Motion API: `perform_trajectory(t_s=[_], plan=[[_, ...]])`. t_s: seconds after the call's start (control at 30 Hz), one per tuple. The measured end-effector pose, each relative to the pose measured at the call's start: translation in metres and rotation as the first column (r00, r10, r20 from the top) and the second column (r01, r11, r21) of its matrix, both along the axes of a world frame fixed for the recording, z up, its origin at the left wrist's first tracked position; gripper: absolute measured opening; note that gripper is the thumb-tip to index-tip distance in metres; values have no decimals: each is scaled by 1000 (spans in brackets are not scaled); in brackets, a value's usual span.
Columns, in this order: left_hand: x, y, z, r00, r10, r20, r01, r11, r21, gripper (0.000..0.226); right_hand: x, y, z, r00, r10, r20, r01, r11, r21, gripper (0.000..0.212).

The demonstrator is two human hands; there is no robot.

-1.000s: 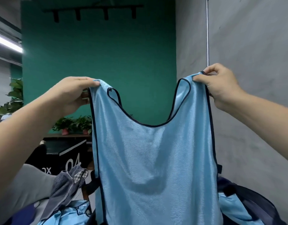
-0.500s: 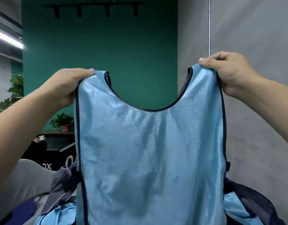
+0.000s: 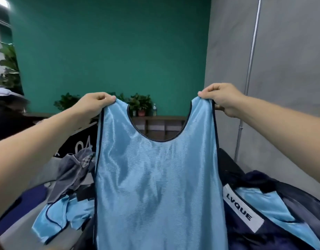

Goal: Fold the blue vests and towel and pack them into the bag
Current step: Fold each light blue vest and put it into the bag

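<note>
I hold a light blue vest (image 3: 155,186) with dark trim up in front of me, hanging flat. My left hand (image 3: 91,107) pinches its left shoulder strap and my right hand (image 3: 222,98) pinches its right shoulder strap. A dark navy bag (image 3: 274,226) with a white LVQUE label lies at the lower right, with a folded blue vest (image 3: 254,204) inside it. Another crumpled blue vest (image 3: 60,215) lies at the lower left. A grey checked towel (image 3: 74,168) is bunched beside it.
A grey table surface (image 3: 16,237) shows at the lower left. A black box marked 04 (image 3: 81,143) stands behind the towel. Potted plants (image 3: 139,103) sit on a wooden shelf against the green wall. A grey wall with a metal pipe (image 3: 249,69) is on the right.
The view has tilted down, so my hands and the vest sit lower in the frame. The vest hangs flatter and the bag with its label has come into view.
</note>
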State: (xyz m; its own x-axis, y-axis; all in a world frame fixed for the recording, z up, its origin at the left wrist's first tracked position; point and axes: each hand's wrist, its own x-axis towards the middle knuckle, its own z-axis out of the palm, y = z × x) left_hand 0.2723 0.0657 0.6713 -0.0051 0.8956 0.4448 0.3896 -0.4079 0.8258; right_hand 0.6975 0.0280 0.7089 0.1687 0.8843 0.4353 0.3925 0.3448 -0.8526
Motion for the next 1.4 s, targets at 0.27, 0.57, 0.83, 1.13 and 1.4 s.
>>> perform_trajectory(t_s=[0.27, 0.57, 0.83, 1.13, 1.4], plan=[[-2, 85, -74, 996, 29, -88, -38, 995, -95, 25, -7, 104, -56, 975, 109, 196, -50, 958, -284, 13], [-18, 173, -151, 928, -133, -349, 20, 951, -310, 10, 6, 191, -132, 688, 286, 667, 128, 857, -500, 18], [-5, 258, -223, 901, -117, -417, -35, 940, -340, 9, 13, 260, -185, 273, 272, 923, 291, 891, -349, 10], [35, 344, -271, 894, 7, -448, -150, 946, -286, 11, 21, 332, -229, 127, 138, 982, 355, 918, -175, 12], [51, 366, -279, 892, 225, -392, -293, 948, -123, 15, 18, 357, -247, -12, -97, 995, 389, 917, 94, 16]])
